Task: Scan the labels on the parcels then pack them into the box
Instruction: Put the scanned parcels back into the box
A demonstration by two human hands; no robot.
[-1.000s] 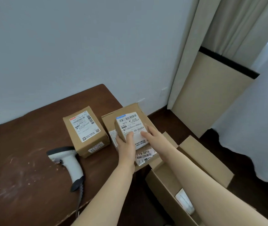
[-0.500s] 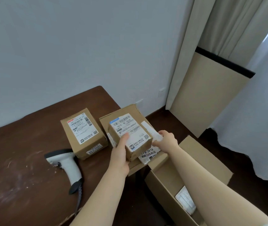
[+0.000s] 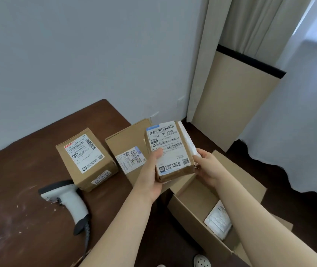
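Note:
A small cardboard parcel with a white barcode label is held in the air between both hands, over the table's right edge and above the near flap of the open box. My left hand grips its left side with the thumb on the label. My right hand holds its right lower corner. Two more labelled parcels stand on the table: one at the left and a flatter one just behind the held parcel. The open cardboard box stands on the floor to the right, with a white packet inside.
A white handheld barcode scanner lies on the dark wooden table, its cable running off the front edge. A tall flat cardboard sheet leans against the curtains at the back right. A white shoe shows on the floor below.
Both hands lifted the small parcel off the flatter parcel and carried it right, toward the open box. My right hand shifted from the label to the parcel's right corner.

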